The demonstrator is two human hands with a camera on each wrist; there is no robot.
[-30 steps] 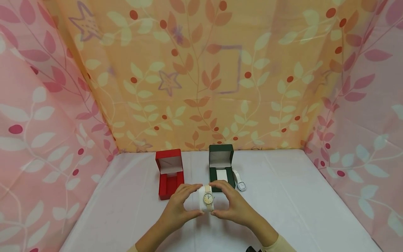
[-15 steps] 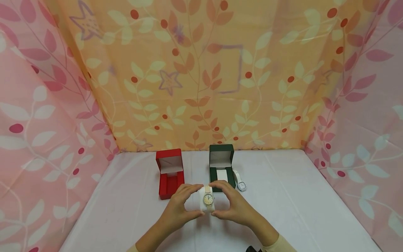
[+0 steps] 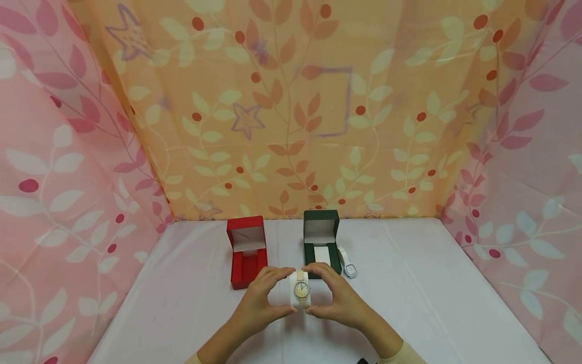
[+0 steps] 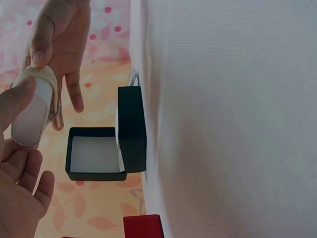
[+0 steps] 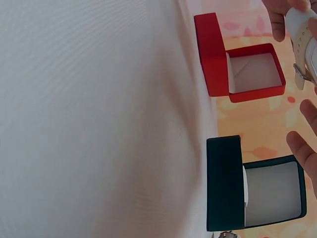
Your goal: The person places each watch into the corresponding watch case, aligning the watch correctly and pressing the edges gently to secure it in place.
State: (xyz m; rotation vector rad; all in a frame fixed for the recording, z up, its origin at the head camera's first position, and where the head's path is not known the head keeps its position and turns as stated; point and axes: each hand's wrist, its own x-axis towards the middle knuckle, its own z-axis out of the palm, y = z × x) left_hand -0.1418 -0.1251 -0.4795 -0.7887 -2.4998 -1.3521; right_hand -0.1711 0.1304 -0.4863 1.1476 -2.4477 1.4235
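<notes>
A round-faced wristwatch (image 3: 301, 289) with a cream strap is wrapped round a white cushion (image 4: 30, 119), held upright above the table. My left hand (image 3: 258, 298) pinches its left side between thumb and fingertips. From the right, my right hand (image 3: 340, 298) pinches it the same way, so both hands frame the dial. The strap's buckle (image 5: 300, 70) shows in the right wrist view. Just behind the hands stand an open red watch box (image 3: 246, 222) and an open green watch box (image 3: 321, 216) with a white cushion (image 3: 322, 255) in it.
Beside the green box's right side lies a white watch (image 3: 350, 270) with a squarish face. A white cloth (image 3: 432, 303) covers the table. Patterned curtains, orange at the back (image 3: 291, 101) and pink at both sides, close in the table.
The whole head view shifts slightly, things sitting a little lower and to the right. Both hands keep hold of the watch on its cushion.
</notes>
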